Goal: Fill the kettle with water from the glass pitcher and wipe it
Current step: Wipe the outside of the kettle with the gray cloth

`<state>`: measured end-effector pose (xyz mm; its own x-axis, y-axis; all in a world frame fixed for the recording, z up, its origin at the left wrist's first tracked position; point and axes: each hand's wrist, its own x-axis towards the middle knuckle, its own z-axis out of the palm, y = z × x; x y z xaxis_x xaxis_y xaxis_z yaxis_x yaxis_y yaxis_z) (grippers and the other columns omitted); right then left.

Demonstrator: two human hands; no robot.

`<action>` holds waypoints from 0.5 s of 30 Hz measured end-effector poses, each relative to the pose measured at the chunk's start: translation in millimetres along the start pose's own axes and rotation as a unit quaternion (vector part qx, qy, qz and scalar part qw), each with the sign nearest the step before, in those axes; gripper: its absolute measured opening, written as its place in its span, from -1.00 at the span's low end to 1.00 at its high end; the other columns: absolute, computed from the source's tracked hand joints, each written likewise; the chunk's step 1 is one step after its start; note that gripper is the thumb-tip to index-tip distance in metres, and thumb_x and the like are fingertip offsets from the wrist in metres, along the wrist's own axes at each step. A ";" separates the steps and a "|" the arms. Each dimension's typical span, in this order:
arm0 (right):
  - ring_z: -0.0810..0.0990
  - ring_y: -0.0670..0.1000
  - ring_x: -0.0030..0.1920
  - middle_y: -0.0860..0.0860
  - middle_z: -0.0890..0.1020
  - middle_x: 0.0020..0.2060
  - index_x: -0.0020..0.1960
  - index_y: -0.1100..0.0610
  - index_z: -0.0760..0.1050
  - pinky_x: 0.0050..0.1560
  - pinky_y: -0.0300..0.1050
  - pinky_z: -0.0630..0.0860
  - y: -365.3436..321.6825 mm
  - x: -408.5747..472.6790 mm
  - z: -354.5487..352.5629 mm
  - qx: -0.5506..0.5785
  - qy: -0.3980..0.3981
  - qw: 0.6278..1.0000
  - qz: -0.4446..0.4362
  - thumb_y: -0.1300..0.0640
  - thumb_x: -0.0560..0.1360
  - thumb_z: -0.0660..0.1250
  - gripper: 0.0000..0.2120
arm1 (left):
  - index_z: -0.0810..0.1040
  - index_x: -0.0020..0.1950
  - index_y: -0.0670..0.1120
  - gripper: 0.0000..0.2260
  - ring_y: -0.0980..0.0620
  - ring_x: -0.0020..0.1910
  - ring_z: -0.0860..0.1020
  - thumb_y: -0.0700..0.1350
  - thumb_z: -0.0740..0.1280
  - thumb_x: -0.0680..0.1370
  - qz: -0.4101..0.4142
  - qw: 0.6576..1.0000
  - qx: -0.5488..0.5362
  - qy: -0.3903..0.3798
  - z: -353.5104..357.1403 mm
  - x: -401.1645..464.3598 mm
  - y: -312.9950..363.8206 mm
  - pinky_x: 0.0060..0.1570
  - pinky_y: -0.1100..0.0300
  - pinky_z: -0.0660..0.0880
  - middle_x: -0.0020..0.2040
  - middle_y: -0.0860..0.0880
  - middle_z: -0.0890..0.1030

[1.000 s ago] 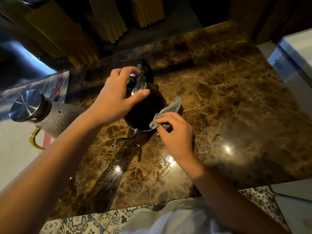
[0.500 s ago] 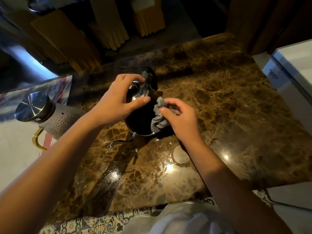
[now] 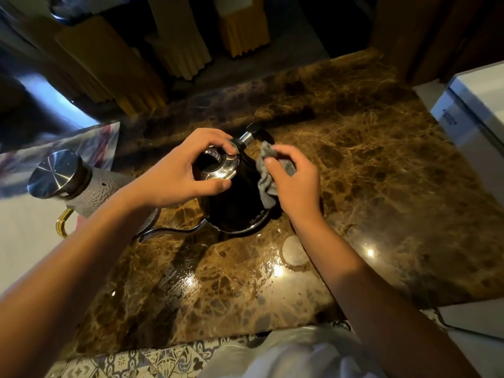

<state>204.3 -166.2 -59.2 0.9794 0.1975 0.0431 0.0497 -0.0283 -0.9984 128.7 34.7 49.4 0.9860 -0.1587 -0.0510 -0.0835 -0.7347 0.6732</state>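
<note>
A black gooseneck kettle [image 3: 234, 205] stands on the brown marble counter [image 3: 354, 170], its thin spout pointing left toward me. My left hand [image 3: 174, 173] grips the shiny metal lid [image 3: 218, 165] on top of it, thumb and fingers around the rim. My right hand [image 3: 297, 184] presses a grey cloth [image 3: 266, 181] against the kettle's upper right side. The glass pitcher [image 3: 81, 186], textured, with a steel lid and a gold handle, stands at the left, apart from both hands.
Water film and a round wet ring [image 3: 294, 249] lie on the counter in front of the kettle. A white appliance [image 3: 474, 110] sits at the right edge. Yellow panels [image 3: 185, 47] stand beyond the far edge. Patterned floor tiles [image 3: 131, 361] show below.
My right hand has carried the cloth from the kettle's lower right side up to its upper right side near the handle. My left hand has stayed on the lid.
</note>
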 end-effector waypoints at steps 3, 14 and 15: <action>0.64 -0.18 0.16 -0.09 0.70 0.11 0.18 -0.02 0.67 0.20 -0.27 0.55 -19.3 1.2 17.0 0.013 -0.041 0.997 -0.066 0.15 0.57 0.41 -0.79 | 0.48 0.34 -0.01 -0.51 0.07 0.45 0.39 0.09 0.45 0.46 0.003 1.000 0.003 0.005 2.3 0.4 -1.6 0.37 0.29 0.36 0.41 0.04 0.41; 0.65 -0.02 -0.13 -0.08 0.68 -0.17 -0.04 -0.10 0.58 -0.16 -0.10 0.58 24.2 -4.5 -8.5 -0.061 -0.013 0.993 0.105 -0.01 0.61 0.33 -0.92 | 0.43 0.35 0.07 -0.49 0.06 0.43 0.41 0.11 0.45 0.44 -0.010 0.999 -0.021 0.032 8.7 -1.7 -7.8 0.32 0.12 0.43 0.43 0.08 0.41; 0.63 -0.03 -0.19 -0.11 0.65 -0.23 -0.12 -0.10 0.54 -0.20 -0.08 0.56 17.4 -2.2 -9.6 -0.029 0.019 0.993 0.110 -0.06 0.58 0.29 -0.87 | 0.43 0.35 0.06 -0.48 0.07 0.42 0.41 0.11 0.45 0.43 -0.013 0.999 -0.022 0.035 9.1 -2.0 -7.0 0.32 0.11 0.44 0.43 0.08 0.41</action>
<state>204.9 -176.5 -76.3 0.9746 0.1429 -0.1725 -0.1556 -0.1223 -0.9802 126.0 34.2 38.1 0.9957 -0.0913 -0.0185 -0.0519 -0.7082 0.7041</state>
